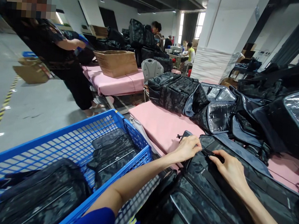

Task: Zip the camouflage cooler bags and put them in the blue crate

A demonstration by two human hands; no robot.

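A dark camouflage backpack (200,190) lies across the right foreground, partly on the pink table. Near its top edge, my left hand (189,148) is closed in a pinch, its fingertips at one end of a short black strap (208,152). From the other side my right hand (229,167) grips that strap between thumb and fingers. Whether a buckle joins the two ends is too small to tell. Beyond the hands stand more camouflage bags (171,89), some hanging open with shiny silver lining (219,117).
At my left a blue plastic crate (68,133) holds camouflage bags (44,190). The pink tabletop (164,123) runs away from me. Farther back are a cardboard box (117,62) on another pink table, a grey chair back (152,69), a white pillar (216,38) and a standing person (52,40).
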